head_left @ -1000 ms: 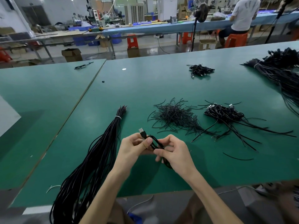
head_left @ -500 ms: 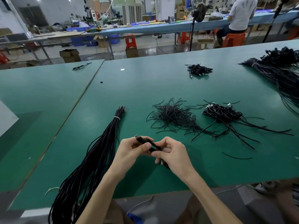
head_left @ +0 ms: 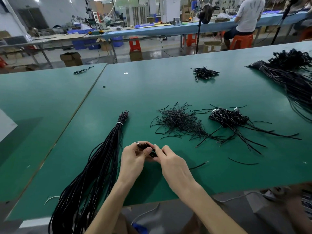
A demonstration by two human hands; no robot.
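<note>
We see a green surface (head_left: 168,92), workshop benches (head_left: 168,30) at top. Fingers of left hand (head_left: 133,159) and right hand (head_left: 172,163) pinch a cable (head_left: 152,153), mostly hidden; bundle (head_left: 94,166) cut off lower left.

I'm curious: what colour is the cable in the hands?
Black; the cable shows best in the head view.

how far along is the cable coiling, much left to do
Done: a heap of coiled cables lies right of the loose ties, with a smaller heap further back. In hand: the left hand and right hand grip one black cable, its plug poking out on the left. Left: the thick long bundle beside the left hand looks uncoiled, so most probably remains.
</note>
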